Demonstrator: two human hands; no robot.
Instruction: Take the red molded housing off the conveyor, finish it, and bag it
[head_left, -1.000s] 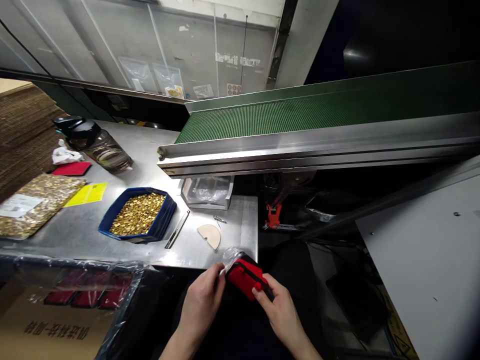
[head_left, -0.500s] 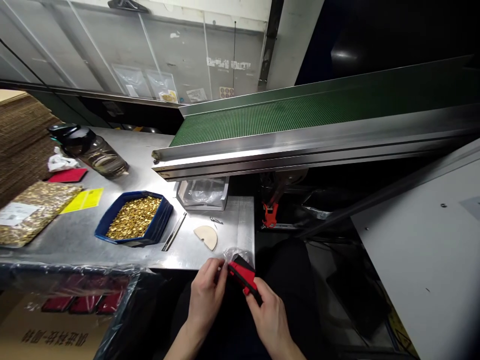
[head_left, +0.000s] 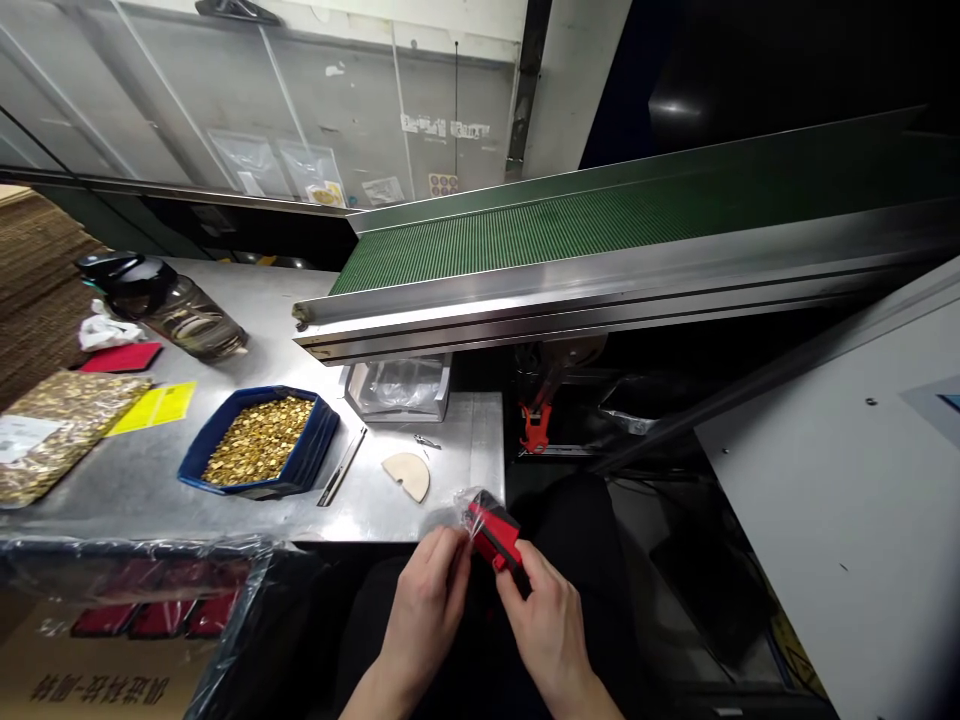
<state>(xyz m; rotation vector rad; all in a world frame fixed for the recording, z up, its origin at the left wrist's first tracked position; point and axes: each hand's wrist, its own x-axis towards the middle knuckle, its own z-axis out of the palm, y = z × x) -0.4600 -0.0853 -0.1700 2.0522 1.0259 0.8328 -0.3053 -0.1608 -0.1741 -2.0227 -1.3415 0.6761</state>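
My right hand [head_left: 541,612] is closed on the near end of a small red-and-black boxy item [head_left: 496,535], whose exact kind I cannot make out. A thin clear plastic bag [head_left: 466,500] lies over the item's far left end. My left hand [head_left: 433,590] pinches the bag's edge close beside the item, its fingertips partly hidden. Both hands are above my lap, just off the table's front corner. On the table beyond them lies a pale half-round piece [head_left: 407,474] with a small notch.
A blue bin [head_left: 319,445] of small gold pieces stands left on the metal table [head_left: 285,520], near a cutter knife [head_left: 342,467]. Behind are a grey tray [head_left: 397,410] of clear bags and a green conveyor [head_left: 480,235]. A lined carton [head_left: 120,670] holds red-and-black items.
Both hands have moved slightly right in the view with the item. The plastic bag now reaches over the item's far end. The whole view has shifted a little.
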